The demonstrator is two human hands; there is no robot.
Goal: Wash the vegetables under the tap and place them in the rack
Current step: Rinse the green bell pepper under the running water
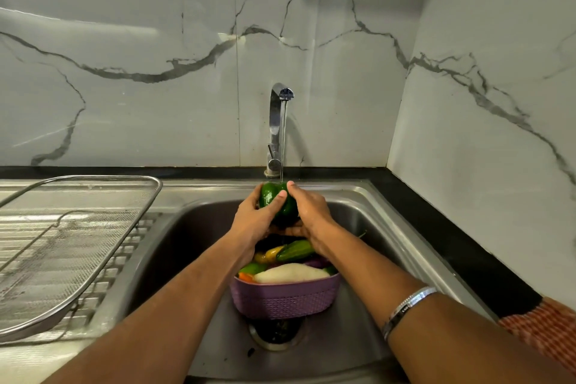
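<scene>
Both hands, left hand and right hand, cup a wet green pepper under the running tap; it looks light, firm, slippery, best gripped around its sides.

White marble-look wall tiles with grey veins stood behind a black backsplash strip. A silver bracelet circled one wrist, and an orange patterned cloth showed at the right edge.

Rack left of sink; basket in sink.
</scene>
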